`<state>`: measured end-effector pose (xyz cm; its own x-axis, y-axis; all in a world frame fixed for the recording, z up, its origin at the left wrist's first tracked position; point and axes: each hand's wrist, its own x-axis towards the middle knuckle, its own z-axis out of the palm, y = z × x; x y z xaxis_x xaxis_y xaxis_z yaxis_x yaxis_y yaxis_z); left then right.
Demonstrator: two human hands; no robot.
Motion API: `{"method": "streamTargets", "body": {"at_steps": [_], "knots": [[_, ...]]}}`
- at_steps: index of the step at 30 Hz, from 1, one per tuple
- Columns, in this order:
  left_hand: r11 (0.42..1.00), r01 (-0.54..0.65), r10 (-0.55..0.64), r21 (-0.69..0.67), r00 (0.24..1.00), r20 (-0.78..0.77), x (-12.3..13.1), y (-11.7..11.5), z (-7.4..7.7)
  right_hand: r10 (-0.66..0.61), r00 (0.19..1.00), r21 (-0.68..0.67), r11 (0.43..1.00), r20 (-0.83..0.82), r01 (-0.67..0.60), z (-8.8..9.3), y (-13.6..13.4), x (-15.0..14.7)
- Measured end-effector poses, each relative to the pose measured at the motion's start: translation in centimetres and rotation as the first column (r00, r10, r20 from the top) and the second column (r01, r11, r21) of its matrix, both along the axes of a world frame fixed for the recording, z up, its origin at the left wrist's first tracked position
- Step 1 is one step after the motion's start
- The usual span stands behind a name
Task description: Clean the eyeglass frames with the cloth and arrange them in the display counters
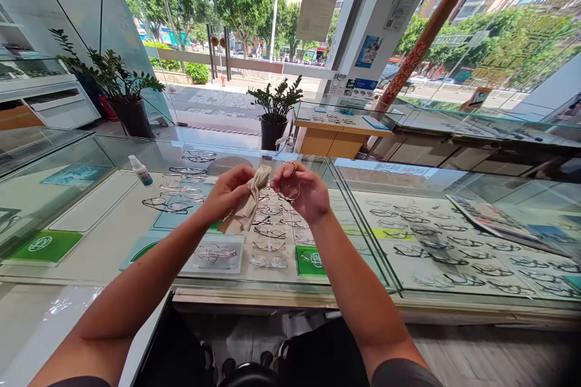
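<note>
My left hand (230, 192) pinches a crumpled beige cloth (250, 204), which hangs down over the glass counter. Close beside it, my right hand (305, 188) is closed on a pair of thin-rimmed eyeglasses (293, 195); one round rim shows below the fingers, and the rest is mostly hidden by the hand. The two hands are held up in front of me at nearly the same height, cloth and glasses almost touching. Beneath them, rows of eyeglass frames (269, 233) lie inside the display case.
A small spray bottle (140, 170) stands on the counter to the left. The glass showcase (290, 283) spans the front, with more frames (436, 245) and a magazine (494, 221) at right. Beyond are potted plants (273, 112), a wooden cabinet (329, 140) and glass doors.
</note>
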<state>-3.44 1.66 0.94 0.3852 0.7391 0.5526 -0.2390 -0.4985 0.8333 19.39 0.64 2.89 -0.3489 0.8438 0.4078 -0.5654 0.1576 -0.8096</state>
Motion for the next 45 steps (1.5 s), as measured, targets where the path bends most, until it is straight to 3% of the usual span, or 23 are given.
{"method": "streamTargets", "body": {"at_steps": [3, 7, 12, 16, 18, 20, 23, 24, 26, 28, 32, 38, 42, 45], "knots": [[1.0, -0.014, 0.014, 0.023, 1.0, -0.025, 0.2, -0.1, -0.3, -0.1, 0.994, -0.032, 0.995, -0.053, 0.099, 0.1, 0.1, 0.0], [0.982, -0.101, 0.115, 0.162, 0.99, -0.082, 0.4, -0.7, -0.7, -0.17, 0.983, -0.054, 0.985, -0.066, 0.166, 0.0, 0.4, -0.1], [0.869, -0.151, 0.269, 0.47, 0.943, -0.194, 0.5, -1.2, -0.4, -0.221, 0.975, -0.024, 0.975, -0.039, 0.22, -0.3, 0.5, -0.6], [0.817, -0.133, 0.315, 0.561, 0.917, -0.242, 0.6, -1.5, 0.1, -0.247, 0.969, -0.008, 0.969, -0.008, 0.247, -0.5, 0.4, -0.8], [0.837, -0.136, 0.302, 0.531, 0.922, -0.24, 0.7, -1.6, 0.2, -0.258, 0.966, -0.002, 0.966, 0.007, 0.258, -0.5, 0.4, -0.8], [0.893, -0.168, 0.27, 0.417, 0.942, -0.199, 0.9, -1.6, 0.1, -0.271, 0.962, -0.004, 0.962, 0.005, 0.271, -0.5, 0.5, -0.8], [0.986, -0.161, 0.163, 0.041, 0.986, -0.041, 1.2, -1.2, -0.2, -0.284, 0.959, -0.009, 0.959, -0.005, 0.284, -0.5, 0.5, -0.8], [0.986, -0.122, 0.126, -0.117, 0.992, 0.026, 1.2, -1.0, -0.2, -0.285, 0.959, -0.008, 0.959, -0.005, 0.284, -0.4, 0.5, -0.8], [0.928, -0.015, 0.074, -0.372, 0.986, 0.146, 1.3, -0.7, -0.1, -0.284, 0.959, -0.001, 0.959, 0.003, 0.284, -0.5, 0.5, -0.9], [0.865, 0.078, 0.039, -0.496, 0.974, 0.221, 1.3, -0.5, 0.2, -0.282, 0.959, 0.007, 0.959, 0.019, 0.282, -0.5, 0.5, -0.9], [0.864, 0.136, -0.023, -0.485, 0.972, 0.233, 1.4, -0.7, 0.6, -0.274, 0.961, 0.015, 0.962, 0.032, 0.273, -0.6, 0.4, -0.9], [0.907, -0.028, 0.061, -0.42, 0.996, 0.067, 1.4, -0.8, -0.1, -0.264, 0.964, -0.012, 0.964, 0.007, 0.264, -0.5, 0.3, -1.0], [0.944, -0.16, 0.172, -0.288, 0.985, 0.019, 1.0, -0.5, 0.1, -0.257, 0.966, -0.018, 0.966, 0.002, 0.257, -0.4, 0.2, -1.0], [0.947, -0.183, 0.194, -0.263, 0.981, 0.016, 0.7, -0.4, 0.4, -0.252, 0.968, -0.014, 0.968, 0.008, 0.252, -0.3, 0.2, -1.0]]}}
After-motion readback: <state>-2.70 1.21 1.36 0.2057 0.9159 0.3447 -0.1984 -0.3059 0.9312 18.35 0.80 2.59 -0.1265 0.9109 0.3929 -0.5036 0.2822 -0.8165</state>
